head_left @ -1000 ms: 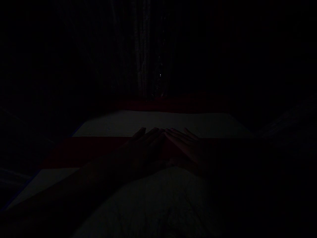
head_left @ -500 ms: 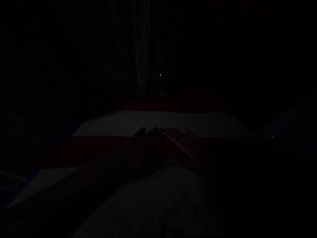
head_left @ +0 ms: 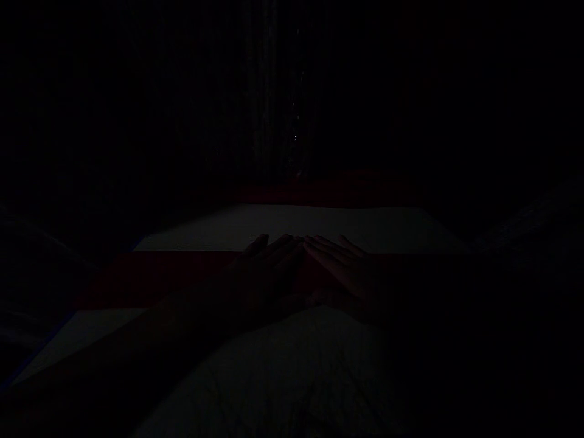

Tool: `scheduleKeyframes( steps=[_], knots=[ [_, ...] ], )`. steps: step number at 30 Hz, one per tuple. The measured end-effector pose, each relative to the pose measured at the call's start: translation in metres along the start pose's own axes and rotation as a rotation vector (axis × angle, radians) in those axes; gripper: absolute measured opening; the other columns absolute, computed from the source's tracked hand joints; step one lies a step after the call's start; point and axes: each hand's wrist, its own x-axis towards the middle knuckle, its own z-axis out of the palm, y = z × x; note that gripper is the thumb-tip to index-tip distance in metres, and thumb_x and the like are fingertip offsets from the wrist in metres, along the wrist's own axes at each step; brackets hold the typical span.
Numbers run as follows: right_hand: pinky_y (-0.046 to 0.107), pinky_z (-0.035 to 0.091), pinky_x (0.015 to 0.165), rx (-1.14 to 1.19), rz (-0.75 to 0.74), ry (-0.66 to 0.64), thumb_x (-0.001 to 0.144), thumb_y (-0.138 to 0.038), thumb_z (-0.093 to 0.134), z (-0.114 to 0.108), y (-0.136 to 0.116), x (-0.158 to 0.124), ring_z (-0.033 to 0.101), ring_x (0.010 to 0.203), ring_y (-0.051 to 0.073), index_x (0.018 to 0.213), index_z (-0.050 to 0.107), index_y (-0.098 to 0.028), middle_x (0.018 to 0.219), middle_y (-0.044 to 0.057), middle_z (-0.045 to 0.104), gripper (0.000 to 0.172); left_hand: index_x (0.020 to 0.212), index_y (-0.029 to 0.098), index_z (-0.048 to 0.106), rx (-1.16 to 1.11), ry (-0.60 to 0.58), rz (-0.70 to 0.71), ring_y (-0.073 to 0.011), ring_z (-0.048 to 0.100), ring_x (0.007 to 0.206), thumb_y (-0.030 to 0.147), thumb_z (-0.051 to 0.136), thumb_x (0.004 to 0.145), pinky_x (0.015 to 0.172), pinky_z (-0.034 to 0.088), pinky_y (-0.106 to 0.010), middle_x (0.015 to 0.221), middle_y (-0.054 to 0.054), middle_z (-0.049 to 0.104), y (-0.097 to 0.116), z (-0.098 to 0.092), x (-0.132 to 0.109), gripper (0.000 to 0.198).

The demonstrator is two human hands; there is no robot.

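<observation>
Dim light. My left hand [head_left: 267, 274] and right hand [head_left: 353, 274], spread wide, lie across the dark-red band [head_left: 155, 280] of a flat red-and-off-white striped surface [head_left: 95, 325]; fingertips converge just beyond that band, thumbs close together near its front edge.

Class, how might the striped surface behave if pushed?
The striped surface likely won't roll or tip: it looks broad and flat. It may shift sluggishly, spreading well beyond the left hand and right hand. It's too dark to judge stiffness.
</observation>
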Motion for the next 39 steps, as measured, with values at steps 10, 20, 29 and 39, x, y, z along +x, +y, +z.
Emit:
scheduleKeyframes(
  steps=[10, 20, 29, 39],
  knots=[
    [0.055, 0.020, 0.127, -0.005, -0.003, -0.024, 0.100, -0.075, 0.021, -0.0008, 0.0007, -0.0008, 0.032, 0.153, 0.024, 0.159, 0.035, -0.017, 0.163, 0.010, 0.035, 0.083, 0.166, 0.015, 0.016, 0.001, -0.038, -0.009, -0.0276, 0.011, 0.159, 0.074, 0.028, 0.102, 0.129, 0.007, -0.052, 0.170, -0.010, 0.013, 0.0021, -0.0047, 0.0005, 0.088],
    [0.055, 0.020, 0.128, 0.001, 0.004, -0.051, 0.100, -0.076, 0.021, -0.0040, -0.0007, 0.0010, 0.031, 0.153, 0.025, 0.158, 0.036, -0.016, 0.164, 0.009, 0.035, 0.085, 0.165, 0.013, 0.017, 0.010, -0.036, 0.001, -0.0278, 0.011, 0.158, 0.074, 0.027, 0.102, 0.129, 0.007, -0.051, 0.170, -0.011, 0.013, 0.0028, -0.0060, 0.0004, 0.089],
    [0.054, 0.019, 0.128, -0.016, 0.001, -0.032, 0.100, -0.075, 0.017, -0.0001, 0.0003, 0.0007, 0.031, 0.153, 0.023, 0.158, 0.037, -0.014, 0.164, 0.009, 0.035, 0.086, 0.165, 0.012, 0.015, 0.010, -0.074, -0.017, -0.0279, 0.009, 0.159, 0.075, 0.026, 0.102, 0.129, 0.005, -0.052, 0.170, -0.010, 0.009, 0.0033, -0.0058, 0.0012, 0.091],
    [0.054, 0.020, 0.128, -0.021, 0.009, -0.038, 0.102, -0.072, 0.022, 0.0002, 0.0006, 0.0004, 0.031, 0.153, 0.023, 0.159, 0.035, -0.016, 0.165, 0.008, 0.033, 0.081, 0.166, 0.012, 0.015, 0.026, -0.064, -0.020, -0.0273, 0.008, 0.159, 0.074, 0.024, 0.103, 0.129, 0.004, -0.051, 0.170, -0.009, 0.009, 0.0030, -0.0052, 0.0014, 0.089]
  ],
)
